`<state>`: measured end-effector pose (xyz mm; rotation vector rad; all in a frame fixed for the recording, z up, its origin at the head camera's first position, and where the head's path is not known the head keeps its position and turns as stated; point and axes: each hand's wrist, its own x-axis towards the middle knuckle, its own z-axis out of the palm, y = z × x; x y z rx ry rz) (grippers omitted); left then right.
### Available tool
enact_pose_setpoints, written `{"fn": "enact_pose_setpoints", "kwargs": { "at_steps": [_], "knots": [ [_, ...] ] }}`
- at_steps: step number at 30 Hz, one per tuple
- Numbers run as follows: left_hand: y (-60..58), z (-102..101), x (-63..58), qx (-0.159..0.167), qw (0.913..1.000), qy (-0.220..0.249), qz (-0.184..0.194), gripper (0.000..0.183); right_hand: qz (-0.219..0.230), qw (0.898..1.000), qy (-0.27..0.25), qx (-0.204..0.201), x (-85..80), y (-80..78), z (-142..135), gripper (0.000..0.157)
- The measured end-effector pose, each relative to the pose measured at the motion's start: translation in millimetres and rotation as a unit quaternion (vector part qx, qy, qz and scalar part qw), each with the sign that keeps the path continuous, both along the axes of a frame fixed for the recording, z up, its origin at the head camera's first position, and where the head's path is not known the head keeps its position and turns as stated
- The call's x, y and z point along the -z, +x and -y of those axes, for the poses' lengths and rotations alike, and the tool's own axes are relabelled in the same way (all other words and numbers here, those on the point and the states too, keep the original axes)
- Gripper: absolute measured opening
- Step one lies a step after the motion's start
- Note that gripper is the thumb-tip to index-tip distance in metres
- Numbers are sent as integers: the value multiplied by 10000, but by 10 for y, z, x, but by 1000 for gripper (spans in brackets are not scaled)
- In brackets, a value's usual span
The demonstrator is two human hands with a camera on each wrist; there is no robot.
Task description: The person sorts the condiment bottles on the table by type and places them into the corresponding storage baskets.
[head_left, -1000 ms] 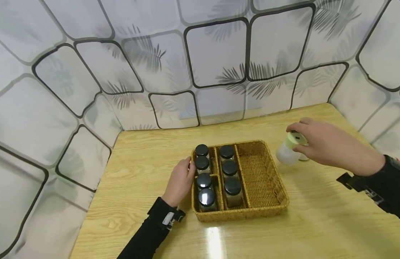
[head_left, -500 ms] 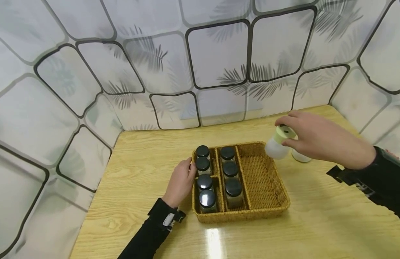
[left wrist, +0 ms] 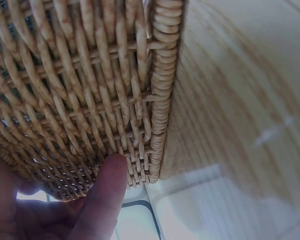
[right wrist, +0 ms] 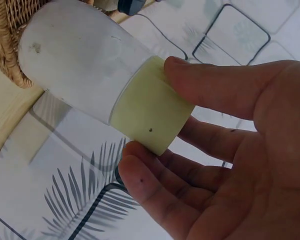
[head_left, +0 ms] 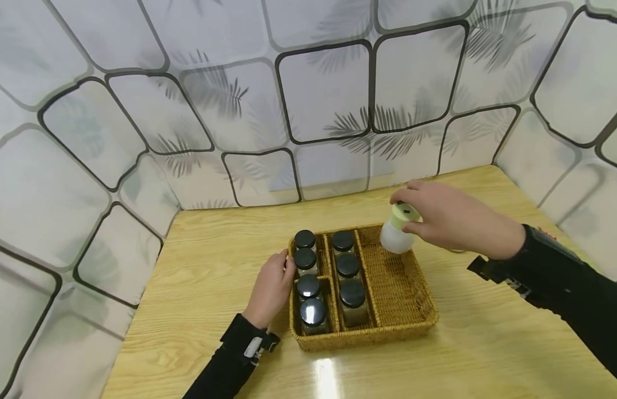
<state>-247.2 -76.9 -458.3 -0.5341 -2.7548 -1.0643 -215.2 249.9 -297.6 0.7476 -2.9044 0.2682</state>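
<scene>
My right hand (head_left: 450, 216) pinches a frosted white bottle (head_left: 395, 239) by its pale yellow-green cap (right wrist: 152, 107), thumb on one side and fingers on the other. The bottle tilts over the back of the right-hand compartment of a wicker basket (head_left: 368, 337). At the basket's left side, my left hand (head_left: 268, 289) grips the wall near the rim; in the left wrist view one fingertip (left wrist: 112, 172) presses the weave. Several glass jars with black lids (head_left: 352, 293) stand in the left and middle compartments.
Behind the right hand, the pale base of another container (head_left: 457, 251) shows on the wooden table (head_left: 198, 249). A patterned cloth wall (head_left: 328, 88) borders the table at the back and sides. Something small and red (head_left: 546, 234) peeks out past the right sleeve.
My right hand has carried the bottle leftward from the table's right side to over the basket's right compartment. My left hand keeps its place on the basket. The head view has shifted slightly.
</scene>
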Motion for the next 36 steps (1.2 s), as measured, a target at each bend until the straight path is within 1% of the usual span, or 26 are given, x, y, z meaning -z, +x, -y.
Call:
{"fn": "enact_pose_setpoints", "kwargs": {
  "at_steps": [6, 11, 18, 25, 32, 36],
  "knots": [
    [-22, -9, -2, 39, 10000, -1, -89, 27, 3, 9999, 73, -110, 98, -33, 62, 40],
    [-31, -16, -6, 38, 10000, -22, -85, 27, 225, 9995, 159, -153, 206, -62, 99, 42],
    [-32, -32, -7, 46, 9999, -28, -116, 27, 479, 9986, 228, -87, 382, -119, 129, 45],
    [-2, -7, 5, 26, 10000, 2, -74, 27, 399, 9987, 241, -223, 537, -165, 162, 46],
    [-2, 0, 3, 79, 9998, -15, -164, 27, 365, 9987, 178, -298, 630, -186, 202, 46],
    [0, -1, 5, 47, 9998, -23, -177, 27, 375, 9986, 181, -336, 680, -193, 218, 46]
  ]
}}
